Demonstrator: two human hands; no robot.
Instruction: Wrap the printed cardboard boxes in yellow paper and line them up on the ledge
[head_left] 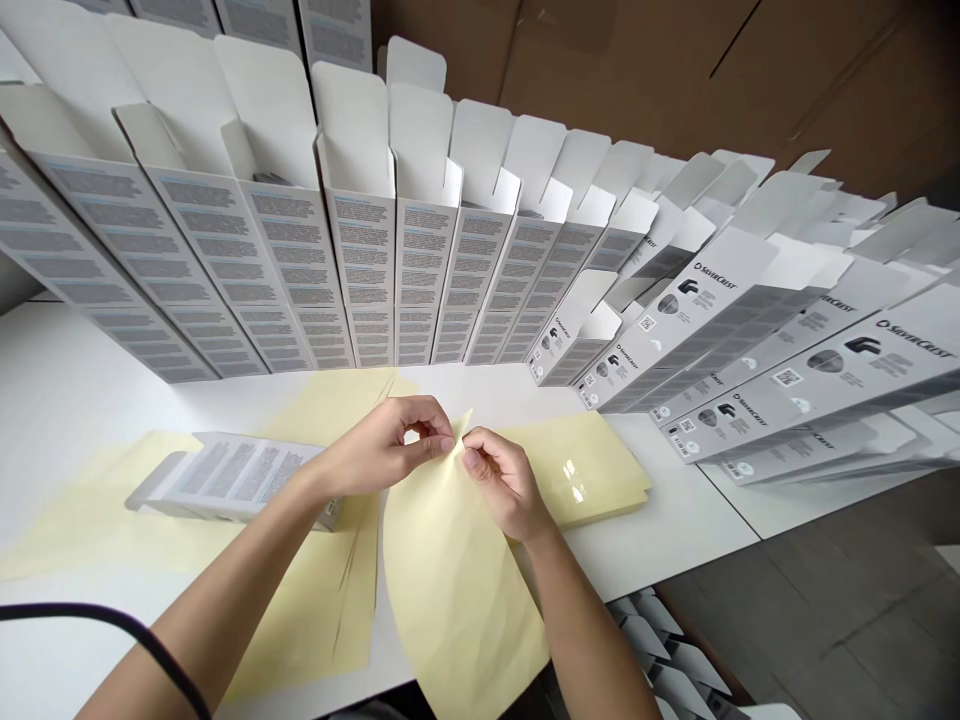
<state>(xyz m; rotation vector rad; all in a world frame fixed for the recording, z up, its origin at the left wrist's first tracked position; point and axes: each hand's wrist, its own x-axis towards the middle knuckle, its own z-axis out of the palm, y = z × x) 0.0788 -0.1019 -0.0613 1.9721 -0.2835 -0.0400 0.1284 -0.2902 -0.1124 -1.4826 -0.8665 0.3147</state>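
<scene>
A pale yellow sheet of paper point(457, 580) hangs toward the table's front edge, its upper end gathered to a point. Thumb and fingers of my left hand point(401, 440) pinch that upper end from the left. From the right, my right hand point(506, 480) pinches the same sheet close beside it. Under and beyond my left forearm lies a grey-and-white printed box point(225, 475) on its side, with its end flap out to the left. Behind my right hand a stack of yellow sheets point(589, 465) rests on the table, with glossy spots on top.
Upright open-topped cartons point(360, 270) line the back of the white table point(442, 385). More cartons marked SilverCrest point(720, 300) crowd the right. Loose yellow sheets point(315, 610) lie at left. A black cable point(112, 615) crosses the lower left. Below the right edge stand more open boxes point(675, 660).
</scene>
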